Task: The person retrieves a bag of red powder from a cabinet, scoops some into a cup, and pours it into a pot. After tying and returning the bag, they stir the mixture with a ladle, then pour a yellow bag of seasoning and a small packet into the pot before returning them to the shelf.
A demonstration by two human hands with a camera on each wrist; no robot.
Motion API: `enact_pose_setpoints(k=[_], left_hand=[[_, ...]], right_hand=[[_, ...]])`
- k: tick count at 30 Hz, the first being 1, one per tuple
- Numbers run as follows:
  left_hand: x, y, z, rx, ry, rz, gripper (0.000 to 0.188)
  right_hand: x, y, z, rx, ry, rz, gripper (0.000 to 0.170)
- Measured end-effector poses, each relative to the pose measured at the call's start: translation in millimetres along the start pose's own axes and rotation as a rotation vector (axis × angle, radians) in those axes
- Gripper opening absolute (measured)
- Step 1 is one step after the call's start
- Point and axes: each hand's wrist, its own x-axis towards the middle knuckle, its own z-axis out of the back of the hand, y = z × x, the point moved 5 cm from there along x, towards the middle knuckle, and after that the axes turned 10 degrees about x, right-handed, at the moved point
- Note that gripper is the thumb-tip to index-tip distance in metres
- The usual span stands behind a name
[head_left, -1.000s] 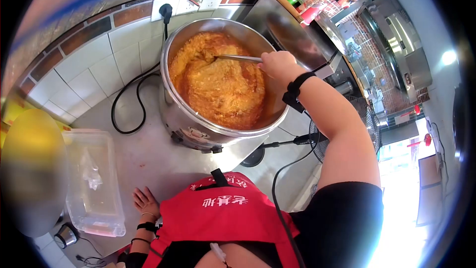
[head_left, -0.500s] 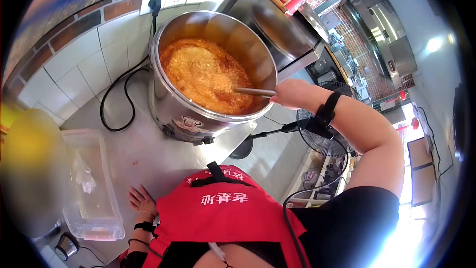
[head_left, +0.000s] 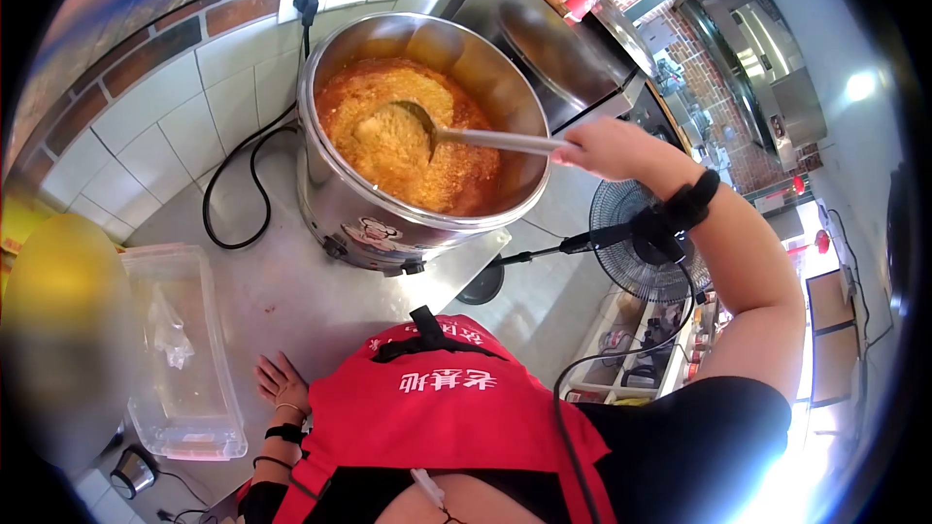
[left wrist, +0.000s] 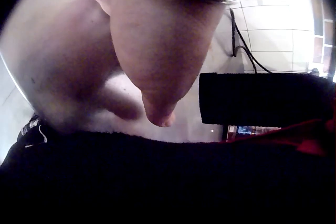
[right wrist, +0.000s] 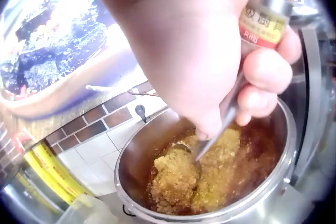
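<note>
Well apart, the right hand [head_left: 610,149] grips the straight-handled metal ladle [head_left: 500,141] while the left hand [head_left: 282,384] rests, fingers spread, on the smooth grey counter [head_left: 282,281]. The ladle's round end, heaped with grainy golden mixture [head_left: 451,170], is inside a shiny cylindrical pot [head_left: 327,181] holding more; beside the left hand, a clear rectangular plastic box [head_left: 231,408] contains a crumpled whitish wrapper [head_left: 172,335].

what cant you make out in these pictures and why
Floor of the round steel pot: head view, covered by orange-brown food.
Gripped stretch of the long metal ladle: right wrist view, behind the right hand.
Far side of the yellow-and-red label: right wrist view, curved out of sight.
Palm of the left hand: head view, faces down.
Rounded yellow and grey shape: head view, too blurred to identify.
</note>
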Motion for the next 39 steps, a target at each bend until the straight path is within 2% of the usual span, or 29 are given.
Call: enact_pose_setpoints(k=[2, 3, 5, 10, 16, 20, 22, 25, 27, 32, 34, 36, 39], left_hand=[[3.4, 1.5, -12.0, 0.434, -0.732, 0.041, 0.106], [-2.9, -1.9, 7.2, 0.437, -0.733, 0.040, 0.106], [-2.5, 0.0, 11.1, 0.004, -0.036, 0.006, 0.113], [-4.5, -1.6, 15.2, -0.018, -0.011, 0.014, 0.120], [-18.0, -8.5, 42.5, -0.076, 0.077, 0.026, 0.120], [-17.2, -8.9, 41.4, -0.078, 0.072, 0.037, 0.118], [-17.4, -9.0, 42.4, -0.089, 0.072, 0.044, 0.118], [-18.9, -10.2, 47.6, -0.100, 0.094, 0.045, 0.118], [-17.9, -11.3, 46.0, -0.102, 0.114, 0.043, 0.118], [-10.7, -5.7, 29.0, -0.073, 0.031, 0.060, 0.120], [-8.6, -3.5, 22.3, -0.074, 0.007, 0.062, 0.120], [-7.8, -4.2, 23.6, -0.075, -0.019, 0.061, 0.119], [-8.6, -3.7, 22.6, -0.084, -0.022, 0.071, 0.118]], right_hand=[[-13.5, 8.4, 18.9, -0.404, -0.298, 0.038, 0.041], [-17.7, 11.4, 21.4, -0.516, -0.321, 0.002, 0.033], [-23.2, 7.6, 21.7, -0.546, -0.345, 0.030, 0.030], [-36.8, -8.8, 3.8, -0.664, -0.369, 0.090, 0.021], [-16.3, 1.6, -28.3, -0.653, -0.344, 0.315, 0.017], [16.9, 23.6, -26.3, -0.734, -0.516, 0.530, 0.016], [42.2, 26.3, -24.3, -0.789, -0.550, 0.531, 0.016], [79.8, 35.3, -9.3, -0.795, -0.683, 0.638, 0.012], [102.8, 42.3, 2.8, -0.807, -0.691, 0.627, 0.011], [150.7, 49.6, 39.1, -0.868, -0.772, 0.611, 0.009], [165.5, 46.9, 55.2, -0.847, -0.704, 0.475, 0.009], [174.7, 37.1, 64.0, -0.839, -0.675, 0.471, 0.011], [176.6, 19.5, 70.3, -0.804, -0.610, 0.322, 0.013]])
